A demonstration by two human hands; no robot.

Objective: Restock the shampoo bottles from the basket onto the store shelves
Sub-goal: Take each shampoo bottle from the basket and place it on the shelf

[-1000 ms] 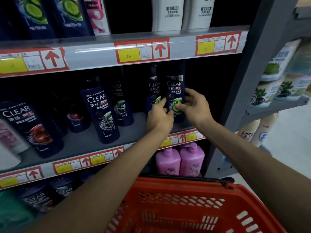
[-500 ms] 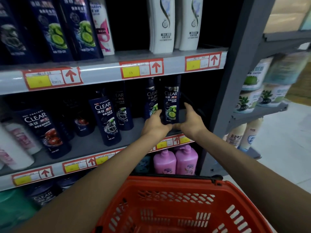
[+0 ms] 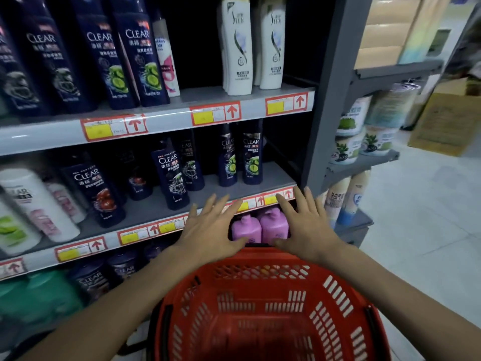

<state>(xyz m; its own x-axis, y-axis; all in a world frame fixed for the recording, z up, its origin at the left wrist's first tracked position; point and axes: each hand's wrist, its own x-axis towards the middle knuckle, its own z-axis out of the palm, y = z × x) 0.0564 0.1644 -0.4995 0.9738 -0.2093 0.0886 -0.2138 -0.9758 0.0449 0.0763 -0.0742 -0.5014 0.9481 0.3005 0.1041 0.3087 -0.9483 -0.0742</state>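
Two dark blue CLEAR shampoo bottles with green lime labels stand upright side by side on the middle shelf (image 3: 276, 178): the right bottle (image 3: 252, 155) and the left bottle (image 3: 228, 157). My left hand (image 3: 210, 230) and my right hand (image 3: 304, 225) hover flat with fingers spread, in front of the shelf edge and below those bottles, holding nothing. The red plastic basket (image 3: 260, 277) sits directly below my hands; no bottle shows in its visible interior.
More dark CLEAR bottles (image 3: 170, 178) and white bottles (image 3: 39, 204) fill the middle shelf's left part. The upper shelf holds dark bottles and two white bottles (image 3: 238, 48). Pink bottles (image 3: 260, 227) stand on the lower shelf. A grey upright post (image 3: 325, 100) borders the right.
Both hands have let go of the lime-label bottle, which now stands on the shelf, and have drawn back down toward the basket with fingers spread. The view has tilted up.
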